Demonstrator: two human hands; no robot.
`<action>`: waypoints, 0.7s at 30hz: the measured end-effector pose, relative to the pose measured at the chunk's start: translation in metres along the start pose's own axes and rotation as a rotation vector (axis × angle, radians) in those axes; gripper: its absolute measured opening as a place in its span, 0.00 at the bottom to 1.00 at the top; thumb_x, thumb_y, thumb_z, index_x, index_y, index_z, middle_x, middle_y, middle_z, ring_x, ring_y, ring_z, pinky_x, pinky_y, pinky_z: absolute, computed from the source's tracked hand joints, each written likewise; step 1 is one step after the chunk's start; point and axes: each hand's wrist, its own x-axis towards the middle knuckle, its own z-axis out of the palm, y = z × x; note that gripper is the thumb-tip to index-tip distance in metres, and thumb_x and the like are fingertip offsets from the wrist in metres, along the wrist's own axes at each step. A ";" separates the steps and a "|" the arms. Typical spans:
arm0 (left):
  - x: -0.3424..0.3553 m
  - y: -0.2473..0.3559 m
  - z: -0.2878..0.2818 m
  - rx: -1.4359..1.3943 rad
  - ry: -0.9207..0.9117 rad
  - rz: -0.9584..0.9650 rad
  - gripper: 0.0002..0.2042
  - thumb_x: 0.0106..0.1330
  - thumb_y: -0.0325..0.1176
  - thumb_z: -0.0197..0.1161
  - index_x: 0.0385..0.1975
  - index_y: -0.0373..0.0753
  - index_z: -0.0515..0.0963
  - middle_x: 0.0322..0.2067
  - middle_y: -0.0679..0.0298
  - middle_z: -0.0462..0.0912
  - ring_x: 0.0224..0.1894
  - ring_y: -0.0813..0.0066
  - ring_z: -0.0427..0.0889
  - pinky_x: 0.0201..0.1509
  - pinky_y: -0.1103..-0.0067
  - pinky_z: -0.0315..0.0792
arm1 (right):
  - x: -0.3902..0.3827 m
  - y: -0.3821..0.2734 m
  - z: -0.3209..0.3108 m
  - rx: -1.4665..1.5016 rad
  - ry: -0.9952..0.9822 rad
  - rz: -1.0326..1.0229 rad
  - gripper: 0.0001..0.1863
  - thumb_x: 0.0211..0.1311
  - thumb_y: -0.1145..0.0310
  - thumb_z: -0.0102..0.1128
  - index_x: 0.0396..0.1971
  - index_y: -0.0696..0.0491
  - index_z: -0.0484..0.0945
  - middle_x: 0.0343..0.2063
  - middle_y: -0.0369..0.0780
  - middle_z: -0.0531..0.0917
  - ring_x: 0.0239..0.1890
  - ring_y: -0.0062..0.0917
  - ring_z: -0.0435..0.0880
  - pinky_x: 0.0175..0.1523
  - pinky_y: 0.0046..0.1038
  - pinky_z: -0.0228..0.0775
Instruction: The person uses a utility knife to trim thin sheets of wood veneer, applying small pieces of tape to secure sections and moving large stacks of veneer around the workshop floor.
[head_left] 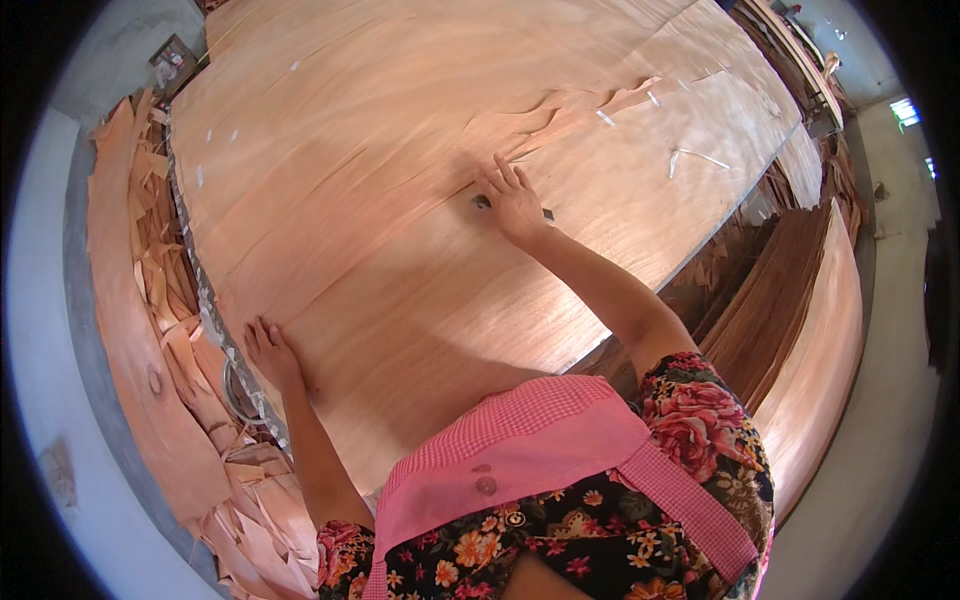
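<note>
A large sheet of pale tan wood veneer (pixel 400 270) lies before me, with split, wavy edges running across it. My left hand (pixel 272 355) rests on its left margin, fingers stretched out and nothing visible in it. Farther forward, my right hand (pixel 515 205) presses on the sheet beside a split, its fingers extended. A small dark object (pixel 482 202) pokes out on both sides of this palm and appears held beneath it; the hand hides its kind. Loose veneer with a ragged lifted edge (pixel 570 105) lies beyond the right fingers.
Short white strips (pixel 604 118) dot the sheet. Torn veneer scraps (pixel 170 290) pile along the left side, by a long veneer strip (pixel 140 340). Darker stacked veneer sheets (pixel 770 290) stand at the right, below the work surface's straight edge. Walls close both sides.
</note>
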 end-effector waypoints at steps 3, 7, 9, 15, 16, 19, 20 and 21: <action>-0.001 -0.005 0.005 -0.008 0.011 -0.014 0.19 0.65 0.40 0.43 0.52 0.38 0.66 0.56 0.51 0.61 0.59 0.55 0.57 0.61 0.66 0.50 | 0.007 0.002 0.014 0.051 -0.054 0.092 0.24 0.52 0.70 0.48 0.52 0.51 0.64 0.57 0.36 0.62 0.63 0.26 0.52 0.62 0.35 0.49; -0.005 -0.012 0.002 0.020 0.060 0.061 0.16 0.63 0.37 0.45 0.45 0.36 0.70 0.51 0.52 0.67 0.56 0.55 0.61 0.58 0.64 0.53 | 0.005 -0.001 0.024 0.109 -0.031 0.060 0.24 0.49 0.68 0.52 0.50 0.51 0.66 0.54 0.39 0.66 0.59 0.28 0.60 0.59 0.34 0.53; -0.007 -0.013 0.016 0.032 0.177 0.113 0.13 0.60 0.37 0.48 0.39 0.35 0.71 0.47 0.50 0.69 0.54 0.54 0.63 0.57 0.65 0.55 | 0.008 0.011 0.042 0.203 0.142 -0.032 0.22 0.44 0.69 0.55 0.44 0.52 0.69 0.44 0.41 0.74 0.49 0.32 0.71 0.53 0.34 0.61; -0.004 -0.010 0.014 0.043 0.089 -0.086 0.19 0.60 0.41 0.48 0.49 0.40 0.67 0.55 0.52 0.62 0.59 0.53 0.56 0.62 0.64 0.48 | 0.017 -0.004 0.027 0.001 -0.028 0.038 0.29 0.49 0.68 0.56 0.55 0.47 0.63 0.60 0.36 0.58 0.62 0.35 0.54 0.60 0.36 0.52; -0.007 -0.004 0.012 0.035 0.060 -0.125 0.19 0.61 0.42 0.47 0.50 0.40 0.66 0.56 0.52 0.60 0.60 0.53 0.55 0.63 0.64 0.47 | 0.018 0.001 0.028 0.010 -0.106 0.018 0.28 0.51 0.66 0.55 0.56 0.47 0.61 0.60 0.36 0.57 0.62 0.34 0.53 0.60 0.35 0.51; -0.007 0.000 0.004 0.000 0.004 -0.174 0.21 0.61 0.43 0.47 0.52 0.41 0.65 0.59 0.52 0.56 0.61 0.53 0.52 0.64 0.65 0.44 | 0.019 0.009 0.037 0.029 -0.244 0.013 0.28 0.55 0.63 0.51 0.57 0.48 0.58 0.60 0.35 0.57 0.63 0.32 0.51 0.62 0.32 0.49; -0.007 0.000 0.003 -0.008 0.001 -0.178 0.21 0.61 0.43 0.47 0.52 0.41 0.64 0.59 0.52 0.56 0.61 0.53 0.51 0.64 0.65 0.44 | 0.019 0.010 0.039 0.039 -0.246 0.025 0.28 0.56 0.63 0.51 0.58 0.48 0.58 0.60 0.35 0.57 0.63 0.33 0.52 0.62 0.32 0.49; -0.006 0.001 0.002 -0.017 -0.003 -0.180 0.21 0.61 0.43 0.47 0.52 0.41 0.64 0.59 0.52 0.56 0.61 0.53 0.51 0.64 0.65 0.44 | 0.018 0.011 0.040 0.050 -0.249 0.037 0.28 0.56 0.64 0.50 0.58 0.48 0.58 0.60 0.36 0.57 0.63 0.33 0.52 0.62 0.32 0.49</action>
